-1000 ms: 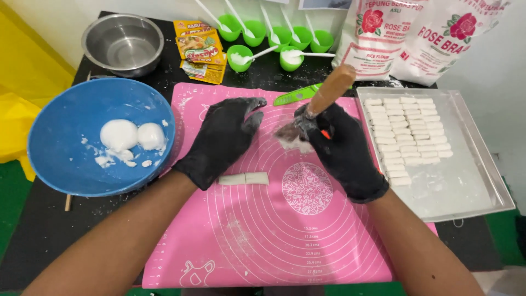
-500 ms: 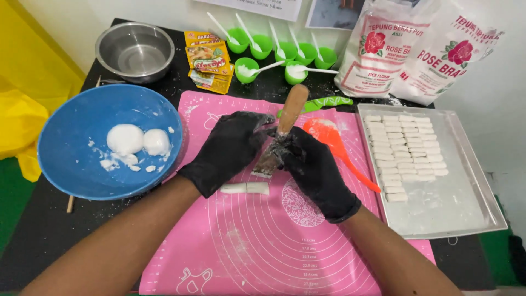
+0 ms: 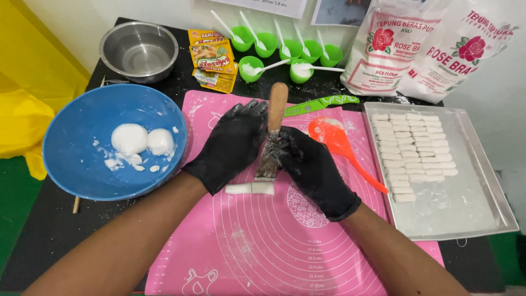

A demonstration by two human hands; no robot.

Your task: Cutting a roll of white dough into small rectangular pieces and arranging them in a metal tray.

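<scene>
Both of my hands wear black gloves over a pink silicone mat. My right hand grips a metal scraper with a wooden handle, held upright, its blade edge pressing down on a short strip of white dough. My left hand rests against the blade's left side, fingers spread, just above the dough strip. A metal tray on the right carries rows of cut white dough pieces.
A blue bowl at left holds two white dough balls. An orange spoon and a green knife lie on the mat. Behind stand a steel bowl, seasoning packets, several green cups with spoons and two flour bags.
The scraper has swung from a slanted hold to upright and come down onto the dough strip. Both hands have moved closer together around the blade.
</scene>
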